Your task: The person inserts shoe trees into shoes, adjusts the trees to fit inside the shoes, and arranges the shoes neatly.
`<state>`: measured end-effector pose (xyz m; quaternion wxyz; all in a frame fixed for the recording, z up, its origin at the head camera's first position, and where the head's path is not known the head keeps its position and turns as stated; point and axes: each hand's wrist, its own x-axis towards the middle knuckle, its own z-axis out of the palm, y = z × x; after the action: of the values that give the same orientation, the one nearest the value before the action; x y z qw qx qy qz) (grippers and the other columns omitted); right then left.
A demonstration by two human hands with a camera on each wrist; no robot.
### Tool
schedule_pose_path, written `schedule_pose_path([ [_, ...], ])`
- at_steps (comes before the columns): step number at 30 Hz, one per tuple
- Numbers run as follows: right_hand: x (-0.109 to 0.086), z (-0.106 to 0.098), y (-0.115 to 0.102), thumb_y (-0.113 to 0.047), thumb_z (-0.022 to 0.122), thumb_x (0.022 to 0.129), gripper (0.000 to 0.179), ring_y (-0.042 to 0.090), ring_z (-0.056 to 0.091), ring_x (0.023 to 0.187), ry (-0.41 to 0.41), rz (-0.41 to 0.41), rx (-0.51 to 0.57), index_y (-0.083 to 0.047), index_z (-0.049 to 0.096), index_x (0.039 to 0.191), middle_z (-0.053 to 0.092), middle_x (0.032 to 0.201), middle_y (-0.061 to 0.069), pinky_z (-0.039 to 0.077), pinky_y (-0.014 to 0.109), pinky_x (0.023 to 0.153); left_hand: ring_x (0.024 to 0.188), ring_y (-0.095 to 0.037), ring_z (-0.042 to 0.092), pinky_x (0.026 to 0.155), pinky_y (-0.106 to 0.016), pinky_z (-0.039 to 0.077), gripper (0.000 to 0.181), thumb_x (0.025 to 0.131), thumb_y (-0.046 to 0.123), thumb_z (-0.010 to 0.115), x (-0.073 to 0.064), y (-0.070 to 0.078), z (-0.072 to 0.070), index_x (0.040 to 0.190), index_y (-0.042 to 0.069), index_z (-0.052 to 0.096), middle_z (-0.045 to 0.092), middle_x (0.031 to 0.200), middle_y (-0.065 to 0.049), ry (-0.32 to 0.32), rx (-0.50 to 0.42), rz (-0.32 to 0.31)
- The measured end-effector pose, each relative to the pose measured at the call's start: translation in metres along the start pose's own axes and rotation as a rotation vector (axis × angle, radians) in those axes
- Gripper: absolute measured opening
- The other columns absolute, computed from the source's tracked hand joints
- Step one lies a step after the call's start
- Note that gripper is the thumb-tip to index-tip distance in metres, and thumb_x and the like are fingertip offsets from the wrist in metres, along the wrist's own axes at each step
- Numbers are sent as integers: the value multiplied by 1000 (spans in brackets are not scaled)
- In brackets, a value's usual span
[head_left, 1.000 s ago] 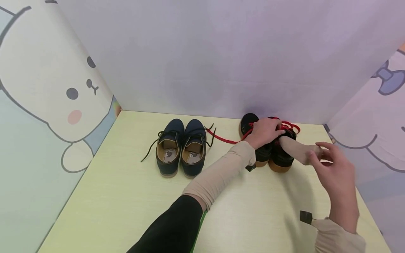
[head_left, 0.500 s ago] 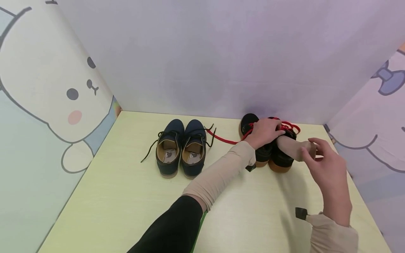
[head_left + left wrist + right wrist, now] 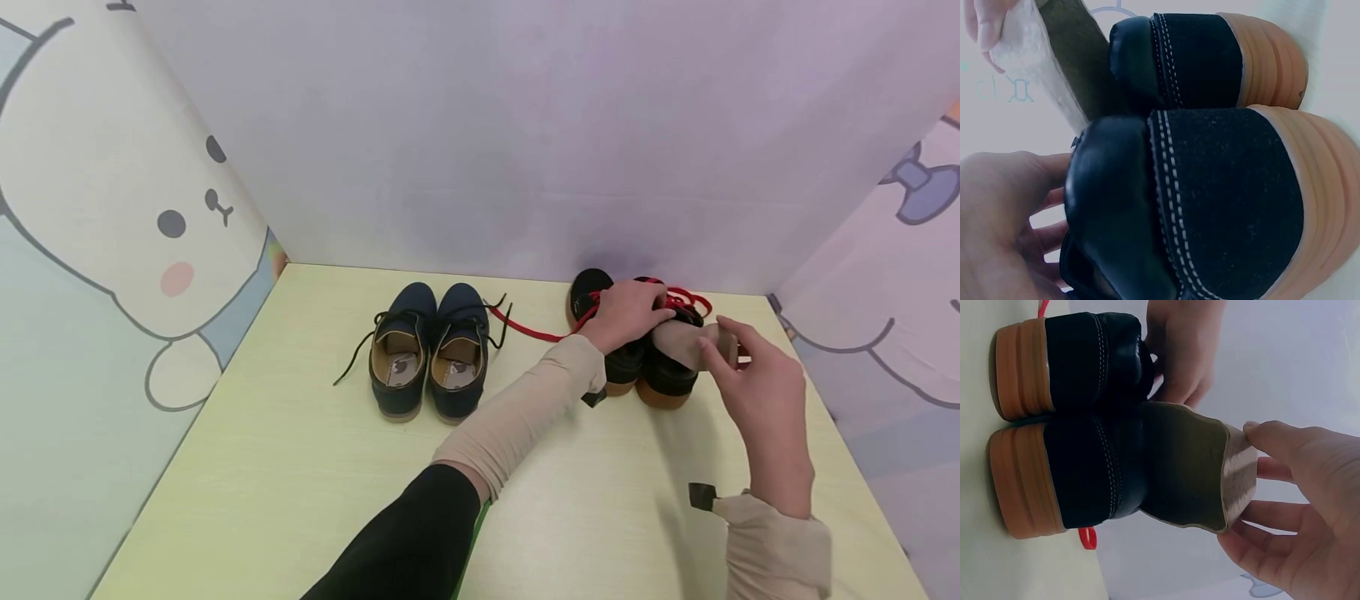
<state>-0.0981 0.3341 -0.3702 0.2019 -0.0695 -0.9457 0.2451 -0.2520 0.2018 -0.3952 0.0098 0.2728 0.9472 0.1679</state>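
Note:
A pair of black shoes (image 3: 622,362) with tan soles and red laces stands at the back right. My left hand (image 3: 628,310) reaches over them, fingers and thumb gripping the right-hand black shoe (image 3: 667,375) near its laces; its fingertips are partly hidden. In the left wrist view, the left hand (image 3: 1004,219) lies behind the nearer shoe's heel collar. My right hand (image 3: 761,387) pinches the outer end of a beige, moulded cardboard-like shoe insert (image 3: 678,343). The insert's far end is hidden inside the right-hand shoe. The right wrist view shows the hollow insert (image 3: 1188,469) tilted up out of the opening.
Navy lace-up shoes (image 3: 401,350) stand side by side to the left on the pale yellow table (image 3: 300,467). One loose red lace (image 3: 536,335) trails toward them. A whitish wall (image 3: 480,167) rises right behind the shoes.
My right hand has moved left and slightly up with the insert, and less of the insert shows outside the shoe. My left hand has stayed in place.

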Motion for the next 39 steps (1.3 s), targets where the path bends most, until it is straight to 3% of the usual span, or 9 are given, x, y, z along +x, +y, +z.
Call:
schedule_pose_path([
  [7,3,6,0,-34,68,102,46,45,72,89,10,2,-3,-8,65,140,73,108,29,39,19,58,81,-7,59,68,-25,46,24,103,52,58,-1,0,0,99,30,65,68,92,13,-3,-4,12],
  [11,5,9,0,-33,68,102,46,36,63,73,13,0,-22,-8,65,141,72,100,27,37,27,57,82,-7,60,69,-25,46,24,103,51,59,-1,0,-1,97,29,65,68,92,13,2,-11,13],
  [18,8,13,-2,-35,66,102,47,31,60,76,-3,23,-24,-8,64,141,72,101,25,37,28,60,81,-7,60,69,-26,45,25,104,52,58,-1,-1,-2,96,29,64,67,90,12,0,-5,14],
  [24,8,17,-3,-35,66,103,47,27,47,67,2,24,-21,-8,64,141,65,85,19,32,32,58,81,-7,60,70,-27,46,24,103,51,59,-1,0,-2,97,29,65,68,91,13,-7,-15,12],
  [39,13,33,0,-32,69,102,49,31,48,74,13,55,-8,-6,62,143,60,83,19,33,37,64,81,-7,59,72,-27,48,24,103,53,59,0,-1,1,96,30,64,67,89,14,-8,-11,0],
])
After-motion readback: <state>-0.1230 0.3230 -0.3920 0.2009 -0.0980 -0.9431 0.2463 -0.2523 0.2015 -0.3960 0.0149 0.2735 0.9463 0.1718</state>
